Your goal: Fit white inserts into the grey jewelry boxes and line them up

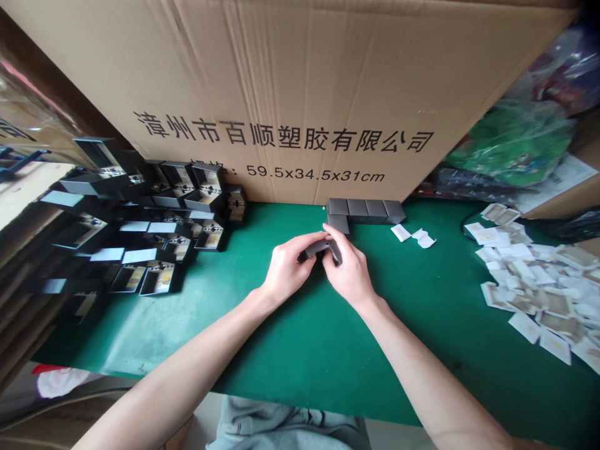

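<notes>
One dark box [315, 248], grasped by fingers of left hand [291, 262] and right hand [349, 267]; closed boxes [356, 211] just beyond, on green tabletop [300, 350].

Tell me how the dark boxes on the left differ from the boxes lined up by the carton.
The left-hand boxes stand open; the lined-up boxes are shut.
The left-hand boxes show pale inserts; the lined-up boxes show only plain outsides.
The left-hand boxes are piled unevenly; the lined-up boxes sit neatly.
Both are dark and small.
</notes>
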A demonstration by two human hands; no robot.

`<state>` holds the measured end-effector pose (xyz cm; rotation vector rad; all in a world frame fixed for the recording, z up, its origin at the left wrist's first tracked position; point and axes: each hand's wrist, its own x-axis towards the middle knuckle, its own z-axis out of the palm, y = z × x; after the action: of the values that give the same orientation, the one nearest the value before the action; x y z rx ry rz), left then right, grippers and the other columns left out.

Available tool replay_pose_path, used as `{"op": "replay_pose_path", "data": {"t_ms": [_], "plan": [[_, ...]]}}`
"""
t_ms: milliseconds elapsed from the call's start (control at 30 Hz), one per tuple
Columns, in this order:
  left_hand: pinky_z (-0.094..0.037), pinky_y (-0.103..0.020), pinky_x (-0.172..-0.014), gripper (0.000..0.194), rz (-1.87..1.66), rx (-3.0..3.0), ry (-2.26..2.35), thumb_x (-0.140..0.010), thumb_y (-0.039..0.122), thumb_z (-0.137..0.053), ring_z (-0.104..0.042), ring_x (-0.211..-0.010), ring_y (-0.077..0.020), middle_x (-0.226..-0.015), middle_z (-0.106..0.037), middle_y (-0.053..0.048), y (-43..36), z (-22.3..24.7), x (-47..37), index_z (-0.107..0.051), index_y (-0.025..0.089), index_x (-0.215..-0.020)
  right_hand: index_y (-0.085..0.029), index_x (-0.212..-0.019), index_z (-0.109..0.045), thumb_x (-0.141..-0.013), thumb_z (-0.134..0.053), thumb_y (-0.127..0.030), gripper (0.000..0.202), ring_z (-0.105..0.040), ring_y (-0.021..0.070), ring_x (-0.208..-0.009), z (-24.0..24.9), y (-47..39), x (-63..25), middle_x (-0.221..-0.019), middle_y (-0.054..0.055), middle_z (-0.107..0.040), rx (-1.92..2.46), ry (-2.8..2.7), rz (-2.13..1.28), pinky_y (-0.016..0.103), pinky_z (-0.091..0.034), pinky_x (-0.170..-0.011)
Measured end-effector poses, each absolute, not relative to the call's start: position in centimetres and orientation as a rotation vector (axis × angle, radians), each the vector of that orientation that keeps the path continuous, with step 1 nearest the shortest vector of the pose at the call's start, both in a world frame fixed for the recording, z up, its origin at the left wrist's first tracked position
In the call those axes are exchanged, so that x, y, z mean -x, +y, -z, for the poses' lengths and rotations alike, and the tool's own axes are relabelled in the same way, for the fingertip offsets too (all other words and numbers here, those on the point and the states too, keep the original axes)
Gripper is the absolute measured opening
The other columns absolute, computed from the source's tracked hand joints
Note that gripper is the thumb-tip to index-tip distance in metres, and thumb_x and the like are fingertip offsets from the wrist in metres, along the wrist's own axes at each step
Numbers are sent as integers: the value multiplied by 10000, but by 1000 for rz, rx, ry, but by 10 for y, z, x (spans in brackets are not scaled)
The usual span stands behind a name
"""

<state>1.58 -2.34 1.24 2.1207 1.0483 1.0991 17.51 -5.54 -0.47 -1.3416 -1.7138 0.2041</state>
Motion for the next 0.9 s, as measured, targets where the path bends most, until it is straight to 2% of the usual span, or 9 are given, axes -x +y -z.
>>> {"op": "replay_pose_path", "data": {"t_ms": [500,667,800,900], "plan": [[-561,-265,-956,531,-1042,-2090,1141,-786,26,-563,-731,-1027,-165,-1210,-751,-4,-23,-15,-15,-696,252,-1247,-287,-1418,-519,-930,-460,-96,528,-707,200,-1081,3,-58,-172,-1193,61,-694,1365,-1700,-164,359,-615,-949],[-560,-194,-795,469,-1038,-2031,1221,-789,76,-579,-726,-825,-120,-1094,-783,12,-24,-19,-16,-708,239,-1210,-257,-1402,-523,-963,-457,-133,461,-700,202,-1134,3,-59,-173,-1252,69,-700,1330,-1701,-100,351,-614,-965],[-514,-181,-652,375,-1015,-2013,1260,-831,193,-602,-659,-662,-97,-980,-789,13,-24,-20,-16,-705,228,-1190,-265,-1410,-505,-983,-444,-164,443,-682,205,-1183,7,-60,-173,-1322,63,-677,1330,-1688,-63,354,-606,-989],[-471,-180,-576,344,-996,-2016,1274,-862,233,-583,-589,-557,-85,-819,-764,27,-25,-20,-15,-699,220,-1186,-267,-1397,-515,-974,-435,-147,447,-685,204,-1179,9,-60,-173,-1315,56,-683,1334,-1678,-40,350,-606,-989]]}}
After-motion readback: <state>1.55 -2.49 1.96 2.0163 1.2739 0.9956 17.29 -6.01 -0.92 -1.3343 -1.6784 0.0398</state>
